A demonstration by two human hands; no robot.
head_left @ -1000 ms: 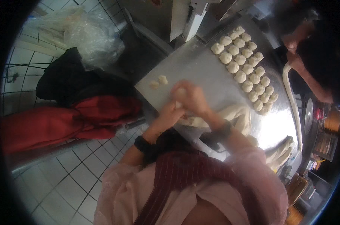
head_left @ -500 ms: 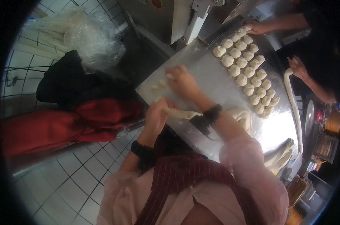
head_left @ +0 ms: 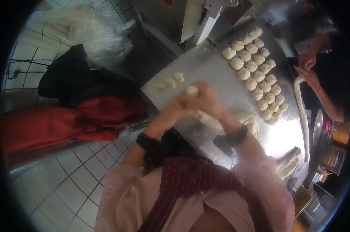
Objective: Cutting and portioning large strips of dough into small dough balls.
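Observation:
My two hands meet over the near left part of the metal table. My left hand (head_left: 177, 108) is closed around a rope of dough (head_left: 209, 120), whose tail trails toward the right beneath my right wrist. Against it, my right hand (head_left: 209, 99) closes on the rope's end, where a pale dough nub (head_left: 192, 91) sticks up between the hands. Some of the fingers are blurred or hidden behind one another. Just beyond them, three small dough pieces (head_left: 170, 82) lie in a slanting row near the table's left corner.
Rows of round dough balls (head_left: 251, 66) cover the table's far right part. Another person's hands (head_left: 308, 73) hold a long dough rope (head_left: 301, 104) along the right edge. More dough (head_left: 252, 125) lies by my right forearm. Red cloth (head_left: 59, 123) and clear plastic (head_left: 101, 40) are at left.
A third dough piece now lies in the row, released by my right hand. That hand has come back to my left hand at the rope's end. The other person's hands have come together.

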